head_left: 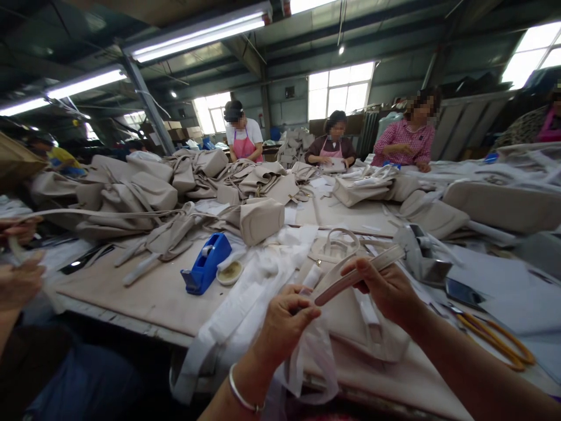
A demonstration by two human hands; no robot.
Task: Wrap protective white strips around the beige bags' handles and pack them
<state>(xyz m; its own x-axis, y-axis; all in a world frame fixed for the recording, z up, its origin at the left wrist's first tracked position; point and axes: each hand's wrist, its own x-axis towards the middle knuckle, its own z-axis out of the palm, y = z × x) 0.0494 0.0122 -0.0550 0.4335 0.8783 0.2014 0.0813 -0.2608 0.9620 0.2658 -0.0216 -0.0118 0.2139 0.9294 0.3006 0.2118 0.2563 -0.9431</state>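
Note:
A beige strap (342, 283) runs slantwise between my two hands above the table's front edge. My left hand (284, 318), with a bracelet at the wrist, pinches its lower end together with a translucent white wrapping sheet (318, 351) that hangs down below the fingers. Higher up, my right hand (388, 289) is closed round the strap, thumb on top. Under and behind the hands lies a beige handbag (381, 339), partly covered by my right arm, with a looped handle (342, 233).
A blue tape dispenser (205, 263), a round dish (229, 272) and white wrapping sheets (254, 298) are to the left. Yellow-handled scissors (499, 339), a phone (464, 292) and a grey dispenser (423, 257) lie right. Piled bags (127, 187) and several co-workers are beyond; another person's hands (21, 275) work at far left.

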